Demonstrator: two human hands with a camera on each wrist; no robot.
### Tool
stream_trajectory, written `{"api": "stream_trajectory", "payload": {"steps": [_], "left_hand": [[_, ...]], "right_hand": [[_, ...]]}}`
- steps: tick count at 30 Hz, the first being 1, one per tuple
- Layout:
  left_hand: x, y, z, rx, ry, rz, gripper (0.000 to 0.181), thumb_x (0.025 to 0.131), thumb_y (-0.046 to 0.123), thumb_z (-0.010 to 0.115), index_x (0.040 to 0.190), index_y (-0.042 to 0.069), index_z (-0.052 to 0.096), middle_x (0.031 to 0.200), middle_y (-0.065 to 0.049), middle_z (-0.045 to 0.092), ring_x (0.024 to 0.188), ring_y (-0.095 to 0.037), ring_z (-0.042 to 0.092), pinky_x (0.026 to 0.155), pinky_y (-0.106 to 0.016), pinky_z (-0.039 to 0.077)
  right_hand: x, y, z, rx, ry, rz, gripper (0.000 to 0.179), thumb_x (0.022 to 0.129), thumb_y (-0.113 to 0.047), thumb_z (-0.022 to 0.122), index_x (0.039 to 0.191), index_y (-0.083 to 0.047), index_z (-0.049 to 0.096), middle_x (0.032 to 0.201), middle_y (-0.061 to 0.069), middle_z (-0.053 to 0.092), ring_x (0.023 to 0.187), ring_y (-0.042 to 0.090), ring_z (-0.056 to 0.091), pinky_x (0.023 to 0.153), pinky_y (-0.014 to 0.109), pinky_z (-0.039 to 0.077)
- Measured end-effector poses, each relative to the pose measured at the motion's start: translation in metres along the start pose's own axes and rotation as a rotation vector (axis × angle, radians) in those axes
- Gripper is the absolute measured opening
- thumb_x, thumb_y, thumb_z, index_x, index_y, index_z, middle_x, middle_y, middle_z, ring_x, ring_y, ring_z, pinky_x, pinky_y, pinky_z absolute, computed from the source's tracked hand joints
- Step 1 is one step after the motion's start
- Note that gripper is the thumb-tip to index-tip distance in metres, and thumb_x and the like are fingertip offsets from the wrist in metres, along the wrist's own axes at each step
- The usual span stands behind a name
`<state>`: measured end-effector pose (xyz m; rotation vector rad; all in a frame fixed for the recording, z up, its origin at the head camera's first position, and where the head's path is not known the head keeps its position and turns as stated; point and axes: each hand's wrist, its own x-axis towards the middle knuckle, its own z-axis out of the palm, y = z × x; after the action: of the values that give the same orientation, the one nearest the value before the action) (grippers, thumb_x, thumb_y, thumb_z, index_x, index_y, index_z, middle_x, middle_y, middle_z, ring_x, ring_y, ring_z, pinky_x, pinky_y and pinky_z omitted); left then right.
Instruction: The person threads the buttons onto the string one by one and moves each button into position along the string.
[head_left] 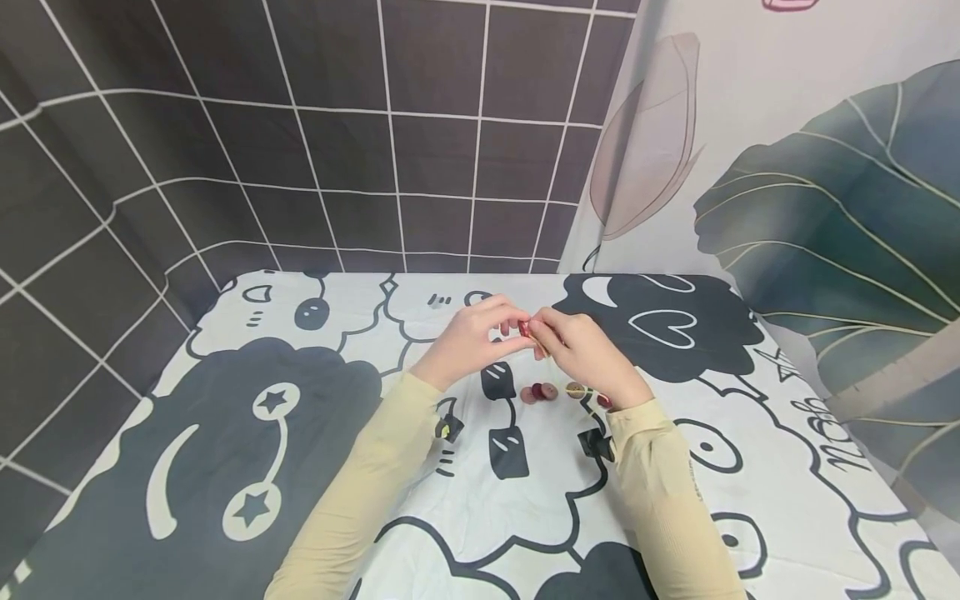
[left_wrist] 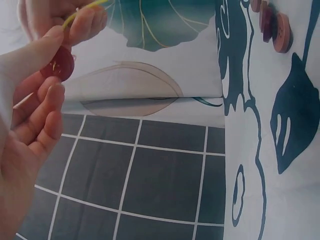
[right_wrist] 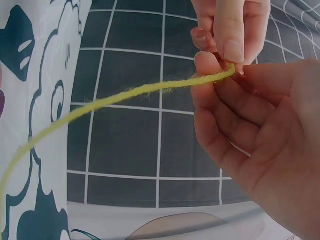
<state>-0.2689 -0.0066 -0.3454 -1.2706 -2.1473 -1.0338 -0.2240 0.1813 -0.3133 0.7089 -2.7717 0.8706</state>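
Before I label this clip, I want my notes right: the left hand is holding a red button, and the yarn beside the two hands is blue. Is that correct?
Not quite: the yarn is yellow, not blue, as the right wrist view shows. The rest stands: the left hand is holding a red button.

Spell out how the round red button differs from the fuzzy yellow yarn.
Colour: the round red button is red; the fuzzy yellow yarn is yellow.
Shape: the button is a compact disc; the yarn is a long, thin strand.
Pose: the button is pinched in the left hand; the yarn trails in a loose curve from the right hand.
Shared: both are in hand.
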Motion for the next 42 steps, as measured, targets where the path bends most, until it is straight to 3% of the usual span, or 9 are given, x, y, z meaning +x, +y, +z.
{"api": "stream_trajectory", "payload": {"steps": [8,15,27,35,42], "left_hand": [[0.001,0.002,0.003,0.026,0.006,-0.017,0.019,0.083,0.015,0.076,0.100,0.009,0.070,0.088,-0.001,0.062,0.077,-0.014,0.055,0.067,-0.023,0.047],[0.001,0.002,0.005,0.068,0.025,-0.029,0.028,0.084,0.018,0.074,0.110,0.010,0.068,0.088,-0.002,0.063,0.080,-0.013,0.055,0.072,-0.024,0.045],[0.000,0.000,0.006,0.056,0.065,-0.029,0.006,0.088,0.014,0.069,0.089,0.009,0.065,0.087,-0.001,0.065,0.080,-0.014,0.059,0.079,-0.027,0.048],[0.002,0.003,0.007,0.168,-0.001,-0.074,0.005,0.093,0.013,0.062,0.091,0.009,0.062,0.088,-0.001,0.064,0.076,-0.015,0.056,0.074,-0.032,0.042],[0.003,0.005,0.004,0.198,-0.068,-0.127,0.003,0.096,0.010,0.057,0.093,0.009,0.057,0.090,-0.002,0.060,0.079,-0.016,0.054,0.074,-0.031,0.041]], "right_hand": [[0.002,-0.001,0.005,-0.022,0.066,0.004,0.018,0.097,-0.022,0.057,0.091,-0.007,0.064,0.063,0.002,0.064,0.055,0.009,0.048,0.057,0.025,0.040],[0.003,0.005,0.006,0.029,0.119,0.032,0.015,0.097,-0.017,0.057,0.088,-0.007,0.064,0.063,0.001,0.063,0.054,0.009,0.047,0.055,0.023,0.037],[0.005,0.011,0.008,0.095,0.123,0.035,0.015,0.097,-0.018,0.057,0.093,-0.007,0.067,0.065,0.002,0.064,0.048,0.004,0.039,0.049,0.021,0.031],[0.005,0.012,0.008,0.102,0.116,0.054,0.014,0.097,-0.018,0.058,0.092,-0.009,0.067,0.065,0.001,0.065,0.047,0.007,0.039,0.047,0.022,0.031],[0.004,0.012,0.007,0.090,0.120,0.062,0.013,0.096,-0.019,0.059,0.090,-0.010,0.066,0.064,0.000,0.066,0.051,0.010,0.044,0.051,0.023,0.033]]}}
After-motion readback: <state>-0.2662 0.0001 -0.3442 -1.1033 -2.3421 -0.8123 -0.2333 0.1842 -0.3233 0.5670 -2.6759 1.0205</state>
